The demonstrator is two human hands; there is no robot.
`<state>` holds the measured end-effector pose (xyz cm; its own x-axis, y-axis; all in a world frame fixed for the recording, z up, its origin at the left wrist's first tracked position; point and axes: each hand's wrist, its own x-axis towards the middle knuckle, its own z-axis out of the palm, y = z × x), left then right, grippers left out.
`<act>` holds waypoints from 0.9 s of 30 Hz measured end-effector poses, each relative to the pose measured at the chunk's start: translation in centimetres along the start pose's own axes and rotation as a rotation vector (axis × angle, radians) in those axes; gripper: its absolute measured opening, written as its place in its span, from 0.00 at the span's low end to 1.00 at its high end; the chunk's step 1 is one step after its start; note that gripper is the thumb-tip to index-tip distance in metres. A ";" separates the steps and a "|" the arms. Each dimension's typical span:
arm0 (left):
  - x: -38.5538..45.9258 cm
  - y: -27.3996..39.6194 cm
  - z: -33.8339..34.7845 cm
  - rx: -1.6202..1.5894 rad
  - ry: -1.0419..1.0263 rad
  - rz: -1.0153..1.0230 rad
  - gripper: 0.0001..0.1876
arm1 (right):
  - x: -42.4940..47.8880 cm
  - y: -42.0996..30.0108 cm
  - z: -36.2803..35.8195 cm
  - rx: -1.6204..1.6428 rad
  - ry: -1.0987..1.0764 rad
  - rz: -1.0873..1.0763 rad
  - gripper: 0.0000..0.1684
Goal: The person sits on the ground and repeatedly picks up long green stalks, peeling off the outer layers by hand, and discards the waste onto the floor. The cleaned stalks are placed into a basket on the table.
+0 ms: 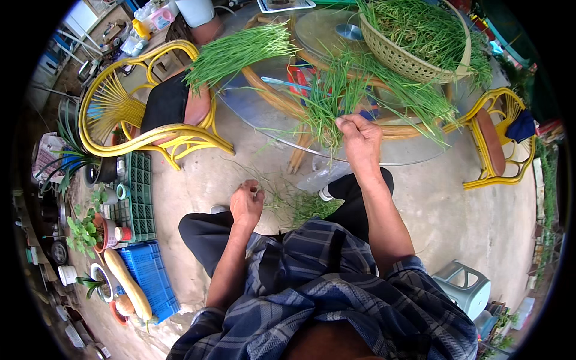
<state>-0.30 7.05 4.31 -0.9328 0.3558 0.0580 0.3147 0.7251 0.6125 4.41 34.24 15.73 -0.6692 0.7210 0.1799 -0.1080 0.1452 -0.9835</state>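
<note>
My right hand (362, 141) is at the near edge of the glass table, thumb and forefinger pinched on the rim of a loose heap of thin chive-like greens (333, 103). Exactly which stalks it grips is hard to see. Lower and to the left, over my knee, my left hand (246, 204) hangs in the air with fingers loosely curled and thumb apart; nothing shows in it. A neat bundle of greens (243, 54) lies on the table's left side. More stalks (409, 94) spread right of the heap, below a woven basket (405, 56) piled with greens.
The round glass table (270, 135) has a rattan frame. Green trimmings (310, 209) and a clear plastic bag (324, 175) lie on the floor by my feet. Yellow rattan chairs (207, 135) stand either side. Crates (150, 279) and potted plants are left, a plastic stool (468, 288) right.
</note>
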 end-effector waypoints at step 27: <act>7.2 17.6 -1.8 0.013 0.131 0.350 0.07 | -0.2 -3.8 0.4 -0.838 -0.002 -0.427 0.12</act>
<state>-1.78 21.30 16.92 -0.7827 0.5056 0.3629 0.6198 0.5807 0.5278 4.65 33.29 19.42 -0.6967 0.4930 0.5211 0.2191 0.8380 -0.4998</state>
